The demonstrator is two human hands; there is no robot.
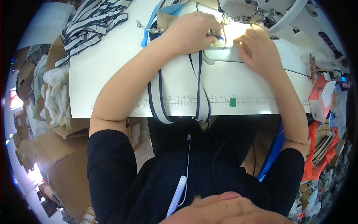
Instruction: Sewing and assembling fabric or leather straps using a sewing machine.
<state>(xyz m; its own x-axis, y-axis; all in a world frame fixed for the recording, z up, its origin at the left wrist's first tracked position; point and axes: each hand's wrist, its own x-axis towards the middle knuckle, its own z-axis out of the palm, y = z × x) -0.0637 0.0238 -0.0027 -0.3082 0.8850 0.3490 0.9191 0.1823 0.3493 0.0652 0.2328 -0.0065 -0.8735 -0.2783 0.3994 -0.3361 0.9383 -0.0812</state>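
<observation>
My left hand [195, 31] is closed, with its thumb and fingertips pinching the dark blue edge of a white-and-navy webbing strap [158, 99] beside the needle of a sewing machine [257, 15]. From under that hand the strap loops down over the table's front edge, where a metal buckle [200, 119] hangs on it. My right hand [259, 50] rests across the needle, fingers bent in toward the lit plate; glare hides what they hold, if anything. Left of my left hand lies a beige-and-blue fabric piece [166, 19] with a knotted cord.
A pile of striped straps [93, 26] covers the far left of the white table [112, 71]. Along its front edge runs a printed ruler with a green mark [232, 102]. Pliers [312, 65] and a pink box [320, 95] sit at right. Cardboard boxes [71, 175] stand left.
</observation>
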